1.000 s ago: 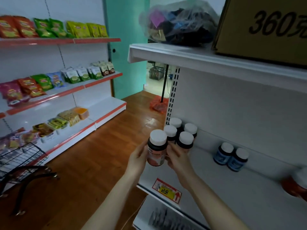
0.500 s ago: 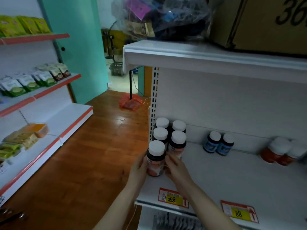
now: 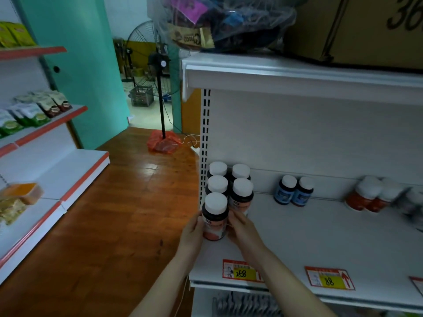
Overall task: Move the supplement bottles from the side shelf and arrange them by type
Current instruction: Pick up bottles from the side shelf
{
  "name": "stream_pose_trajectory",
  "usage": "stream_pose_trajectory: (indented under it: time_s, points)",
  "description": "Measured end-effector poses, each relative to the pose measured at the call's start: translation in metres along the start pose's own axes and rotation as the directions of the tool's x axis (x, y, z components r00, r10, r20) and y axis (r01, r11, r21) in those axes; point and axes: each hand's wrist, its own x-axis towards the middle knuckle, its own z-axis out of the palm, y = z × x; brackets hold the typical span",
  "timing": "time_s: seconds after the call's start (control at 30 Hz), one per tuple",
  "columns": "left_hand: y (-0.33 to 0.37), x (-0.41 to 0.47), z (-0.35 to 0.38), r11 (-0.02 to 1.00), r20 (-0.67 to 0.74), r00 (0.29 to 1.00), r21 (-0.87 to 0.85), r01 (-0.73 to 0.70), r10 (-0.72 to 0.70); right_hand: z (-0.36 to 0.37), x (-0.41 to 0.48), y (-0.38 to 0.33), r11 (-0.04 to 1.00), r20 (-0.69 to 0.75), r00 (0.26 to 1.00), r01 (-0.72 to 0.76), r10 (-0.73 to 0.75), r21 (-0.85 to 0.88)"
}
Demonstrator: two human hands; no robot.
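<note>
A dark supplement bottle (image 3: pixel 214 219) with a white cap and pink label stands at the front left corner of the white shelf (image 3: pixel 320 243). My left hand (image 3: pixel 191 232) holds its left side and my right hand (image 3: pixel 242 228) holds its right side. Directly behind it stand several matching bottles (image 3: pixel 240 191) in two rows. Two blue-labelled bottles (image 3: pixel 294 191) stand further right near the back panel. Red-orange bottles (image 3: pixel 366 197) sit at the right, blurred.
Price tags (image 3: pixel 241 271) hang on the shelf's front edge. An upper shelf (image 3: pixel 297 74) carries a plastic bag (image 3: pixel 219 21) and a cardboard box (image 3: pixel 357 26). Snack shelves (image 3: pixel 41 124) line the left wall across a wooden floor (image 3: pixel 119 213). A standing fan (image 3: pixel 158 65) is in the doorway.
The bottle in both hands has come down and now stands on the shelf in front of the matching bottles. The view has shifted right, showing more of the shelf.
</note>
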Motion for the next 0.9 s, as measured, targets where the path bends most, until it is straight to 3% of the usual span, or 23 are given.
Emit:
stream_pose_trajectory:
  time_s: [0.5,0.73,0.9]
  points:
    - [0.006,-0.005,0.001,0.999,-0.010,0.999,0.012,0.044,-0.044,0.001,-0.007,-0.008,0.995,-0.008,0.997,-0.076,0.075,-0.058]
    - [0.005,-0.013,0.002,0.995,-0.027,0.999,0.095,0.040,-0.037,-0.004,-0.020,-0.014,0.995,-0.045,0.996,-0.083,0.080,-0.064]
    - [0.003,-0.030,0.002,0.987,-0.198,0.980,0.157,0.029,0.003,-0.009,-0.029,-0.008,0.997,-0.093,0.994,-0.064,0.059,-0.050]
